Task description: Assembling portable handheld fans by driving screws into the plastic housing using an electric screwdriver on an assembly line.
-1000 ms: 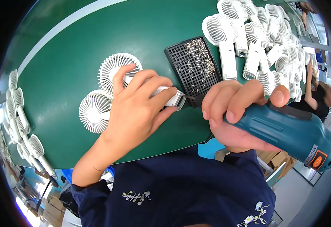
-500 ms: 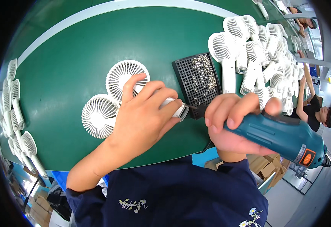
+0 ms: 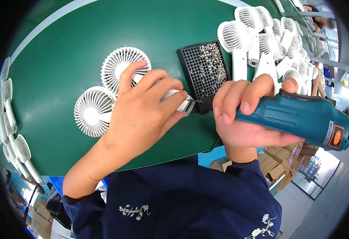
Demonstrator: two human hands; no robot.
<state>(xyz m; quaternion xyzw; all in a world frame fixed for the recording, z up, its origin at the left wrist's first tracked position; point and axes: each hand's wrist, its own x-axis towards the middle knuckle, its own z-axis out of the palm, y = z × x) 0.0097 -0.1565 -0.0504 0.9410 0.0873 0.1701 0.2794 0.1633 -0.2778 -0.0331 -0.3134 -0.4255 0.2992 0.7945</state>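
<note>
My left hand [image 3: 142, 105] is closed over the handle of a white handheld fan [image 3: 116, 65], whose round slatted head lies beyond my fingers. A second white fan [image 3: 90, 113] lies just left of my wrist, its handle hidden beneath my hand. In my right hand [image 3: 242, 115] is a teal electric screwdriver [image 3: 290, 119], held nearly level with its tip pointing left. The thin bit meets the end of the held fan's handle [image 3: 186, 105], or comes very close; a screw there is too small to make out. Behind the tip lies a black perforated tray [image 3: 194, 67] of small screws.
Many white fans [image 3: 270, 46] are piled at the right on the green table [image 3: 63, 47]. More fans [image 3: 23, 149] line the left edge. Cardboard boxes [image 3: 276, 163] stand below the table at the right. Other people are at the far right.
The screwdriver's rear end has risen, so it sits more level. Its bit stays at the handle end. The whole view has shifted, moving the fans and tray up and left in the picture.
</note>
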